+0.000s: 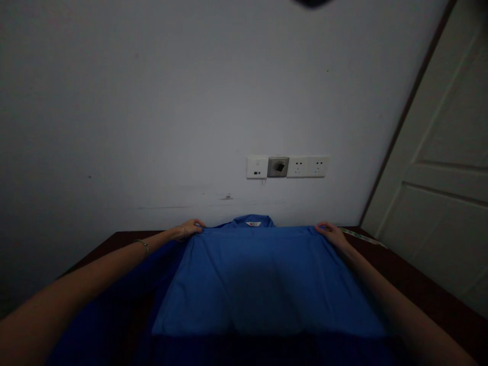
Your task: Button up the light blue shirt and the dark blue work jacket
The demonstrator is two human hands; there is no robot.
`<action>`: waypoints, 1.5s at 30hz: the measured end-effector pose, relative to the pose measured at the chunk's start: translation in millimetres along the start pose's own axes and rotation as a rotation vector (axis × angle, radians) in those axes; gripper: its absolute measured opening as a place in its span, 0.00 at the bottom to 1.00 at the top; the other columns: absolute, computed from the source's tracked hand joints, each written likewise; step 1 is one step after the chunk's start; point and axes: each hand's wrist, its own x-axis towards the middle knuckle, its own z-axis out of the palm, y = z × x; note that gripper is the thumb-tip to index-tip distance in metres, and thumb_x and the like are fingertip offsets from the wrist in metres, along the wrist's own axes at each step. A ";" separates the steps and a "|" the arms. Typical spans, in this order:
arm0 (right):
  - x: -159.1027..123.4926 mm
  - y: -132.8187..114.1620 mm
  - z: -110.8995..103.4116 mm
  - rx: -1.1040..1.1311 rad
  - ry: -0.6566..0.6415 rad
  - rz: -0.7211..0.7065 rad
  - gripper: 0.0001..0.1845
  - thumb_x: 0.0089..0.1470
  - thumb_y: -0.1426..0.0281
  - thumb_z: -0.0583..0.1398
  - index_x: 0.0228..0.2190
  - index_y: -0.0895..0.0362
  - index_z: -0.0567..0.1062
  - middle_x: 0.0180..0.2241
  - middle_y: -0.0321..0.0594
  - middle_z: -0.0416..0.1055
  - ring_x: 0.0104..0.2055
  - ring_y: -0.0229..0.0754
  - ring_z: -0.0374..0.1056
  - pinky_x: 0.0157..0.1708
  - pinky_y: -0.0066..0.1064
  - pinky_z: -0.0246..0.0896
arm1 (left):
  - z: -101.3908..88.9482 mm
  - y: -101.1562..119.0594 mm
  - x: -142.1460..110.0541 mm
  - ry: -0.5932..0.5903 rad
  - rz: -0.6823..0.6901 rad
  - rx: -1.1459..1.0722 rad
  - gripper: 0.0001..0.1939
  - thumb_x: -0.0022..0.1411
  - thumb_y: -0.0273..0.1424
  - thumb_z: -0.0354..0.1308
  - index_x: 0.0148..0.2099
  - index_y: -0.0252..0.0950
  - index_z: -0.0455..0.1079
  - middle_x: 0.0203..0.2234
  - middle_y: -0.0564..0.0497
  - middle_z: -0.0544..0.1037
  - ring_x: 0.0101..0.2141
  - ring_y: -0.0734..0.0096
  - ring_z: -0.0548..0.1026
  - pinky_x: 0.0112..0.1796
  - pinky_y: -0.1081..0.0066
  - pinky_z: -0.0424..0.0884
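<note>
A blue jacket (263, 274) lies spread across the dark table, its collar with a white label toward the wall. The upper part is lighter blue; the lower edge and the sleeve at left are darker blue. With thumb and fingers, my left hand (190, 227) pinches the fabric at the far left corner. My right hand (331, 233) pinches the far right corner the same way. Between the two hands the cloth's far edge runs straight. The jacket's lower part falls into deep shadow.
Behind the table (409, 277) rises a white wall with a row of sockets and switches (287, 166). A panelled door (446, 168) stands at the right. A pale patterned strip, perhaps a tape measure (364, 237), lies beyond my right hand.
</note>
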 end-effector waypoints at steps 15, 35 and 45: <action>-76.5 -37.1 -33.0 -0.786 -0.145 -0.070 0.25 0.57 0.59 0.44 0.50 0.61 0.60 0.46 0.55 0.67 0.46 0.54 0.66 0.40 0.42 0.60 | 4.6 -15.2 -56.7 0.029 -0.253 0.279 0.22 0.57 0.46 0.47 0.40 0.30 0.62 0.27 0.47 0.72 0.19 0.74 0.68 0.16 0.76 0.64; -209.9 -3.5 -88.0 -0.586 -0.272 -0.081 0.19 0.56 0.63 0.44 0.36 0.57 0.71 0.36 0.49 0.74 0.36 0.48 0.71 0.35 0.33 0.60 | 28.3 -29.9 -202.5 -0.391 -0.359 0.200 0.22 0.43 0.49 0.55 0.22 0.32 0.63 0.19 0.48 0.72 0.16 0.74 0.68 0.12 0.78 0.61; -214.7 6.5 -95.8 -0.557 -0.235 -0.045 0.19 0.56 0.64 0.43 0.35 0.58 0.70 0.34 0.50 0.73 0.34 0.46 0.71 0.33 0.32 0.59 | 8.3 -43.6 -216.2 -0.425 -0.296 0.386 0.14 0.46 0.38 0.53 0.19 0.32 0.63 0.17 0.47 0.72 0.14 0.76 0.66 0.12 0.79 0.61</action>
